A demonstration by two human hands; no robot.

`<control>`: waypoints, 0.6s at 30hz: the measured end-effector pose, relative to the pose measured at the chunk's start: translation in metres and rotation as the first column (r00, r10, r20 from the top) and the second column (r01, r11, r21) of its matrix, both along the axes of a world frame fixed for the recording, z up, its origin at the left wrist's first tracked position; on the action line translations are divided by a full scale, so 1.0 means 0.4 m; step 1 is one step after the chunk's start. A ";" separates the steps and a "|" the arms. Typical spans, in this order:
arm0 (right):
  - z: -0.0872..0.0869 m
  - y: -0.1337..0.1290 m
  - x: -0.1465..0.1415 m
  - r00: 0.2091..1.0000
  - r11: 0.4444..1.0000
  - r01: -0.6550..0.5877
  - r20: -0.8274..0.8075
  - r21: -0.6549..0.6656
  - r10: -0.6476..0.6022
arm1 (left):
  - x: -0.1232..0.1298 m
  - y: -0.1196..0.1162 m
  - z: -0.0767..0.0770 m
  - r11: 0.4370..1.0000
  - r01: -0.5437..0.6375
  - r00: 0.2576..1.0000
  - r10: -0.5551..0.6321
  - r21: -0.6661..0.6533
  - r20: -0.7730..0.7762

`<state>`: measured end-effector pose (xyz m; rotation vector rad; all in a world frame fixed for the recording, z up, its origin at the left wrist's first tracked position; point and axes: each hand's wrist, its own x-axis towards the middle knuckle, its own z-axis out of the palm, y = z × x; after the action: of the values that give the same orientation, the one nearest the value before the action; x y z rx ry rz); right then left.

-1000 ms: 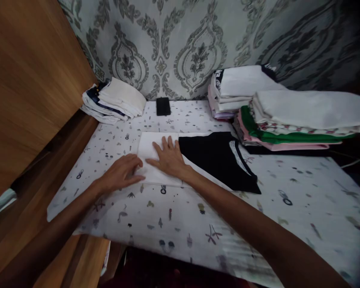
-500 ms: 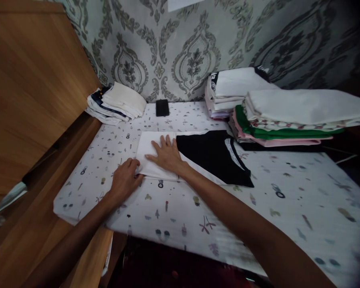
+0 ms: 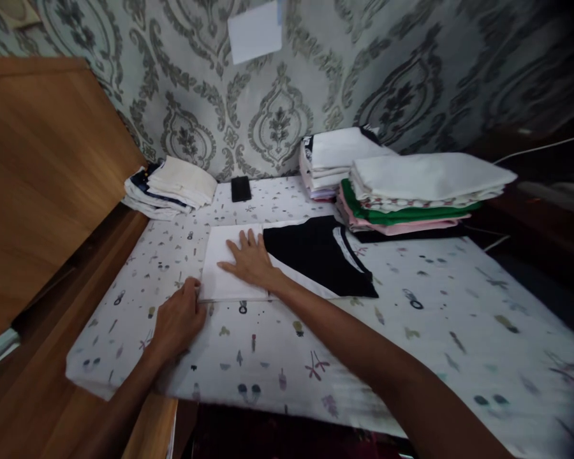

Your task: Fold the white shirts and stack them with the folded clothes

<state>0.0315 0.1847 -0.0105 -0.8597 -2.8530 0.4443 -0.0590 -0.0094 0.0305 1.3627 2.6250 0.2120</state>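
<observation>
A black-and-white T-shirt [image 3: 310, 258] lies folded on the patterned sheet, its neckline to the right and its white lower part doubled over at the left. Flat on the white folded part rests my right hand [image 3: 249, 261], fingers spread. My left hand [image 3: 179, 317] is at the near left corner of the shirt, thumb and curled fingers closed around that corner. The fingertips there are partly hidden, and the fold's edges look straight.
Behind the shirt, a dark phone-like object [image 3: 241, 189] lies near the wall. Folded clothes [image 3: 182, 182] are piled at the back left, beside a wooden panel [image 3: 43, 166]. Taller stacks of folded clothes [image 3: 425, 178] stand at the back right. The sheet-covered surface [image 3: 287, 357] ends in front of me.
The view has tilted up and turned slightly right. My left hand has drawn back a little at the shirt's corner, where the edge now lies straighter. My right hand stays pressed flat.
</observation>
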 end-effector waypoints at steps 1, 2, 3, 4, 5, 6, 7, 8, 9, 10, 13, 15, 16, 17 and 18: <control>0.001 0.000 0.001 1.000 1.000 -0.001 -0.004 -0.008 0.001 | -0.016 -0.004 -0.001 0.998 -0.012 0.996 0.007 0.060 0.089; 0.002 0.001 0.002 1.000 1.000 -0.001 -0.012 -0.017 0.001 | -0.034 -0.005 -0.002 0.991 -0.041 0.976 0.012 0.127 0.215; 0.004 0.001 0.003 1.000 1.000 -0.001 -0.026 -0.026 0.000 | -0.053 -0.003 -0.003 0.977 -0.093 0.931 0.017 0.191 0.365; 0.007 0.000 0.005 0.999 0.999 0.000 -0.044 -0.034 -0.001 | -0.072 0.003 -0.003 0.957 -0.164 0.857 0.017 0.241 0.514; 0.011 0.000 0.007 0.998 0.999 0.003 -0.066 -0.044 -0.006 | -0.087 0.013 -0.002 0.932 -0.245 0.769 0.021 0.265 0.639; 0.015 -0.001 0.009 0.996 0.998 0.011 -0.091 -0.059 -0.016 | -0.100 0.026 -0.001 0.909 -0.322 0.689 0.033 0.265 0.724; 0.019 -0.001 0.011 0.992 0.996 0.023 -0.122 -0.081 -0.033 | -0.110 0.042 0.000 0.890 -0.378 0.632 0.049 0.253 0.773; 0.024 -0.001 0.013 0.985 0.993 0.038 -0.163 -0.112 -0.056 | -0.117 0.060 0.002 0.879 -0.414 0.607 0.073 0.236 0.791; 0.028 0.000 0.015 0.972 0.986 0.051 -0.218 -0.158 -0.085 | -0.121 0.079 0.002 0.879 -0.427 0.604 0.101 0.214 0.791; 0.032 0.002 0.017 0.948 0.971 0.056 -0.292 -0.231 -0.124 | -0.124 0.098 0.003 0.888 -0.419 0.610 0.119 0.192 0.783; 0.038 0.016 0.021 0.749 0.787 -0.056 -0.547 -0.614 -0.373 | -0.131 0.144 -0.001 0.934 -0.338 0.613 0.122 0.119 0.781; 0.035 0.032 0.023 0.602 0.604 -0.185 -0.576 -0.775 -0.553 | -0.136 0.165 -0.001 0.954 -0.289 0.572 0.108 0.077 0.813; 0.031 0.042 0.024 0.556 0.539 -0.225 -0.561 -0.812 -0.613 | -0.137 0.174 0.004 0.958 -0.280 0.546 0.101 0.068 0.832; 0.027 0.053 0.026 0.527 0.495 -0.247 -0.544 -0.833 -0.653 | -0.135 0.184 0.013 0.957 -0.281 0.525 0.091 0.072 0.846; 0.022 0.066 0.030 0.508 0.459 -0.263 -0.526 -0.849 -0.682 | -0.128 0.197 0.027 0.951 -0.295 0.510 0.072 0.095 0.857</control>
<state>0.0433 0.2109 -0.0016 -0.7795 -1.3475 1.7967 -0.1103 0.0692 0.0413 0.6850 1.8800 0.9766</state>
